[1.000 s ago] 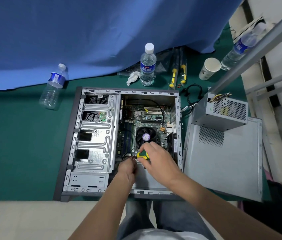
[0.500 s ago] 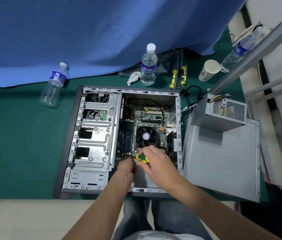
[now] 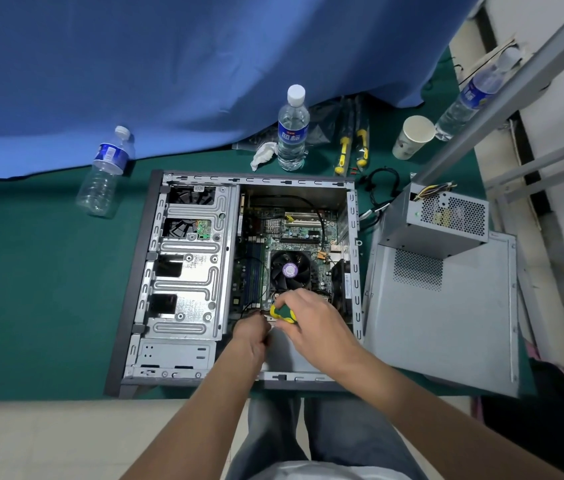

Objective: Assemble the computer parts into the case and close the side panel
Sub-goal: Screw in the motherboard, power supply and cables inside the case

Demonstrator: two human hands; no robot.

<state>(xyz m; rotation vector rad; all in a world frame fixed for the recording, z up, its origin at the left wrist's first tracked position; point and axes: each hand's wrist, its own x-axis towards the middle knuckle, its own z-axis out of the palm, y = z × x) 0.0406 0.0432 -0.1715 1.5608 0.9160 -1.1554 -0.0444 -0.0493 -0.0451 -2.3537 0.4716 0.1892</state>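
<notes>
An open computer case (image 3: 135,278) lies on its side on the green mat, drive cage at left, motherboard (image 3: 294,230) with a black CPU fan (image 3: 290,270) at right. My right hand (image 3: 311,323) grips a green-and-yellow screwdriver (image 3: 283,313) just below the fan. My left hand (image 3: 251,336) is closed beside the screwdriver's lower end at the motherboard's near edge; what its fingers pinch is hidden. The grey side panel (image 3: 446,327) lies flat right of the case. The power supply (image 3: 436,220) rests on the panel's far end.
Behind the case stand a water bottle (image 3: 292,129), a crumpled tissue (image 3: 263,154), two yellow-handled tools (image 3: 351,150) and a paper cup (image 3: 412,136). Another bottle (image 3: 105,171) lies at the far left, a third (image 3: 470,98) at the far right. Black cables (image 3: 382,188) trail near the power supply.
Both hands stay at the same spot below the fan; my right hand has shifted slightly on the screwdriver handle. The view moved a little.
</notes>
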